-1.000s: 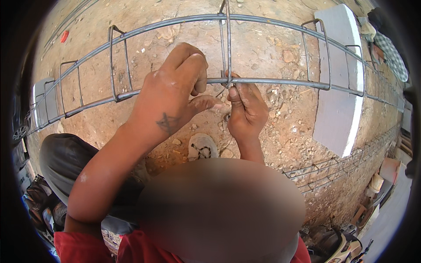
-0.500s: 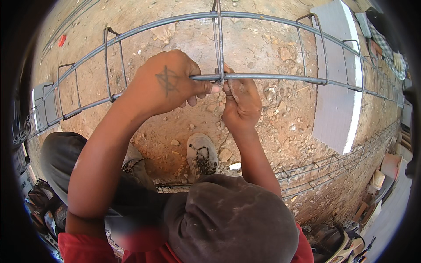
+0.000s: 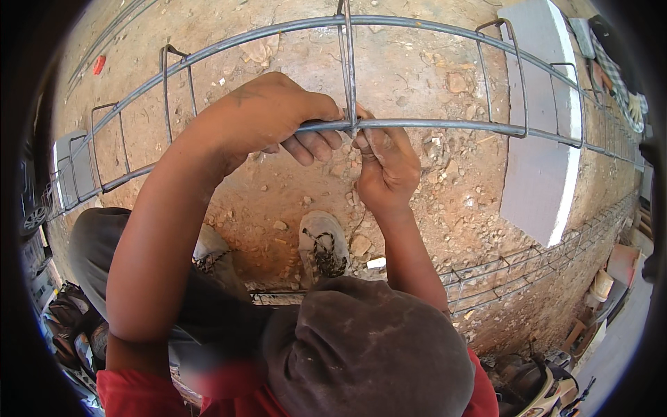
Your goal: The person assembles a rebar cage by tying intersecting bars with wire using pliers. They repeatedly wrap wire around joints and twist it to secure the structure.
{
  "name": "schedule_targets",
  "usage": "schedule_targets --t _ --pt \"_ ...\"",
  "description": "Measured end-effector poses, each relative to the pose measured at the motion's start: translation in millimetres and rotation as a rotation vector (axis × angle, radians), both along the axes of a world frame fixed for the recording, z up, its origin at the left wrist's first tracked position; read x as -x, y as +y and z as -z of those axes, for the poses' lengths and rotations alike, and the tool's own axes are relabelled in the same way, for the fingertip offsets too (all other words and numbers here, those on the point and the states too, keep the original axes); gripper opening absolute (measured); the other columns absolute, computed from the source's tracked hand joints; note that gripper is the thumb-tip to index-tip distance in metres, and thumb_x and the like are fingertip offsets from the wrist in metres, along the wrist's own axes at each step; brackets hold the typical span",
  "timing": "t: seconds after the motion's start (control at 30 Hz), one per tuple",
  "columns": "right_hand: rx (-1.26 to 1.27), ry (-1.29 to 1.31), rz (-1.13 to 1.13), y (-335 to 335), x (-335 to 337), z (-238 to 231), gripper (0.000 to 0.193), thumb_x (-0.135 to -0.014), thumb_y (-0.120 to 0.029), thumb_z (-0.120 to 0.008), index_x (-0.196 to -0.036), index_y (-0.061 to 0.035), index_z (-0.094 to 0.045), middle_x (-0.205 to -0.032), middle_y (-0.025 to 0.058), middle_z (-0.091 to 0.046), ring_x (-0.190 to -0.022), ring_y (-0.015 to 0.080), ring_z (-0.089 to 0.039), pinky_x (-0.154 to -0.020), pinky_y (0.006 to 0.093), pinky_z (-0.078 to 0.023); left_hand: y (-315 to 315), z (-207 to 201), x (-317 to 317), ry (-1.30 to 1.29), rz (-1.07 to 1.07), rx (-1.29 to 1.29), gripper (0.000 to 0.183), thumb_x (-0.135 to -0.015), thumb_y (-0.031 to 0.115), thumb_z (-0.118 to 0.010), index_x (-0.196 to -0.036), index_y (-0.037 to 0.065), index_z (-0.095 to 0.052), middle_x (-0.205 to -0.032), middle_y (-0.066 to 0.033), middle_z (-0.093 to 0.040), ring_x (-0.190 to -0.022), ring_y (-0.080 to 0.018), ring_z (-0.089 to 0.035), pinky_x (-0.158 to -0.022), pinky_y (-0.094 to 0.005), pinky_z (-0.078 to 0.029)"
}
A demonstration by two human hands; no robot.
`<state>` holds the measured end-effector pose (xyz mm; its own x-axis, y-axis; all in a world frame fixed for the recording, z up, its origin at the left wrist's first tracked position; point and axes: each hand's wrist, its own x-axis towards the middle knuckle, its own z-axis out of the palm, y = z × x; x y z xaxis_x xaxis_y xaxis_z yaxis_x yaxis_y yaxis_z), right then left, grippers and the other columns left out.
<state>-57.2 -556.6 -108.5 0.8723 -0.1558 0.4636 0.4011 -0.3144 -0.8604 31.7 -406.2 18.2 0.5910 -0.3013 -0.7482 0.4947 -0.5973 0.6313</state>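
Observation:
A steel rebar cage runs across in front of me, its near rebar (image 3: 451,125) crossed by a square stirrup (image 3: 349,73) at the middle. My left hand (image 3: 281,115) is closed around the near rebar just left of that crossing, thumb above the bar and curled fingers below. On the other side my right hand (image 3: 390,163) pinches close against the crossing, its fingertips partly behind the bar. Whatever its fingers hold there is too small to make out. The far rebar (image 3: 278,29) passes beyond both hands, untouched.
Grey board with a white edge (image 3: 542,139) lies under the cage at right. Another rebar cage (image 3: 514,267) rests on the ground at lower right. Stones and rubble (image 3: 445,160) are scattered over the dirt. My shoe (image 3: 324,243) stands below my hands.
My left hand has rolled over at the crossing: its thumb has gone from below the bar to above it, with the fingers now showing beneath. My right hand keeps nearly the same place.

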Motion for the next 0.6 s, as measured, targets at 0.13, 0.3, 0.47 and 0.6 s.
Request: schedule_targets --t 0.13,0.3,0.47,0.6 --pt "-0.037 -0.024 -0.030 -2 -2 1 0.048 -0.071 0.020 -0.052 -0.111 0.0007 -0.070 -0.106 0.0170 -0.069 -0.088 0.0257 -0.069 -0.074 0.0311 -0.056 -1 0 -5 0.045 0.080 -0.108 0.038 -0.083 0.038 -0.062 -0.087 0.002 -0.074 -0.074 -0.0073 -0.072 -0.063 -0.0125 -0.066 -0.050 -0.0230 -0.036" --pt "-0.004 0.044 -0.039 -4 2 0 0.050 -0.071 0.021 -0.051 -0.113 0.0001 -0.069 -0.107 0.0173 -0.069 -0.087 0.0253 -0.069 -0.073 0.0301 -0.055 10 2 -7 0.059 0.041 -0.025 0.031 -0.080 0.029 -0.062 -0.089 0.002 -0.073 -0.074 -0.0062 -0.071 -0.064 -0.0118 -0.066 -0.050 -0.0221 -0.037" --pt "-0.002 0.078 -0.048 -1 4 2 0.023 -0.090 0.008 -0.060 -0.111 0.0017 -0.068 -0.110 0.0177 -0.068 -0.086 0.0167 -0.068 -0.067 0.0257 -0.055 18 10 5 -0.176 0.107 0.137 0.019 -0.073 0.015 -0.073 -0.087 0.002 -0.067 -0.077 -0.0061 -0.071 -0.068 -0.0115 -0.066 -0.056 -0.0239 -0.044" --pt "-0.037 0.055 -0.037 2 3 3 0.022 -0.091 0.006 -0.059 -0.111 0.0010 -0.068 -0.110 0.0173 -0.068 -0.085 0.0157 -0.067 -0.066 0.0251 -0.054 12 19 15 -0.521 0.262 0.047 0.023 -0.070 0.010 -0.080 -0.081 0.002 -0.061 -0.071 -0.0057 -0.067 -0.065 -0.0125 -0.063 -0.057 -0.0275 -0.046"
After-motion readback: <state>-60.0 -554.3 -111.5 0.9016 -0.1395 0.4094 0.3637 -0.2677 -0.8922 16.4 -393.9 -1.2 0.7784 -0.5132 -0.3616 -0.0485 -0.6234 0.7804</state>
